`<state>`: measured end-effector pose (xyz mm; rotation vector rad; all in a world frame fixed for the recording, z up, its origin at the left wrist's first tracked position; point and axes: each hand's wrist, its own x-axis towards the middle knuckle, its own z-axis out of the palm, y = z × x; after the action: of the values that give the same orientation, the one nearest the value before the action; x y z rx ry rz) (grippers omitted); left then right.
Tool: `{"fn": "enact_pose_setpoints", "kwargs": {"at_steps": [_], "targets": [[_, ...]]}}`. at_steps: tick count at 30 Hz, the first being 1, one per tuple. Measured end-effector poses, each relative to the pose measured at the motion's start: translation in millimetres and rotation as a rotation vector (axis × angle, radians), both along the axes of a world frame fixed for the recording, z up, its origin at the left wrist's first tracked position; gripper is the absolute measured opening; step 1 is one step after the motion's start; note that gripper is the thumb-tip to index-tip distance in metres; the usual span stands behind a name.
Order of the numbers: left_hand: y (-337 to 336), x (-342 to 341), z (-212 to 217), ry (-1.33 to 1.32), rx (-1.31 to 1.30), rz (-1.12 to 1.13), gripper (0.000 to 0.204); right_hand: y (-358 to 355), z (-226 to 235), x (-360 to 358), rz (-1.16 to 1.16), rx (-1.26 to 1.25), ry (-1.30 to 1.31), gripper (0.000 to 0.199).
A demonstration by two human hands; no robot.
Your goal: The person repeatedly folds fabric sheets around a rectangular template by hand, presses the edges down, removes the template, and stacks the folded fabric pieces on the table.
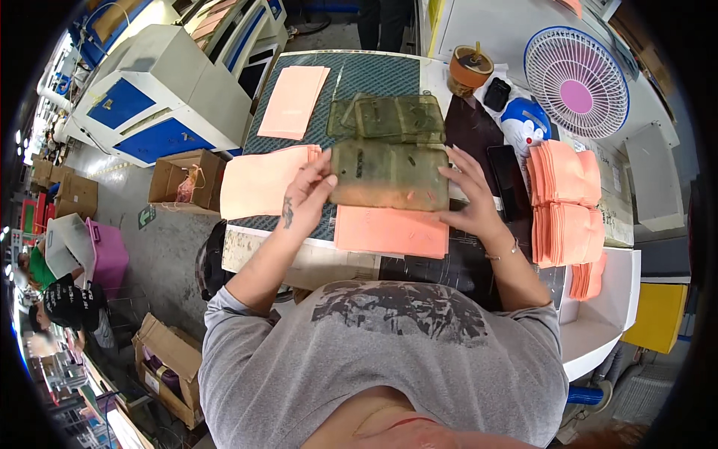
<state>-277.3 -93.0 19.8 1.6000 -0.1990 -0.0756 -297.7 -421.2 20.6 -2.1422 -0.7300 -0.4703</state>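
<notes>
A translucent, greenish plastic template point(389, 170) with small slots is held level between my two hands. My left hand point(305, 188) grips its left edge, thumb on top. At its right edge is my right hand point(476, 196), fingers spread along the side and thumb near the lower corner. Part of a salmon-pink sheet stack point(393, 233) shows from under the template at the near side. Just beyond lie more green templates point(396, 117), overlapping one another. Left of the template is a paler pink sheet point(262, 187), partly behind my left hand.
Another pink stack point(293, 101) lies on the patterned green mat point(374, 72). To the right are a phone point(508, 182), folded pink bundles point(565, 172), a fan point(576, 82) and a brown cup point(470, 71). A cardboard box point(187, 179) stands left of the table.
</notes>
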Motion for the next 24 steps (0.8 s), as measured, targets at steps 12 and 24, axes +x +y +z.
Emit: {"fn": "enact_pose_setpoints", "kwargs": {"at_steps": [12,24], "targets": [[-8,-52,-42,-0.523,0.545,-0.005,0.047,-2,-30,-59,-0.008,-0.059,0.157,0.084],[-8,-50,-50,-0.461,0.512,-0.005,0.044,-3,-30,-59,-0.009,-0.1,0.135,0.085]]}}
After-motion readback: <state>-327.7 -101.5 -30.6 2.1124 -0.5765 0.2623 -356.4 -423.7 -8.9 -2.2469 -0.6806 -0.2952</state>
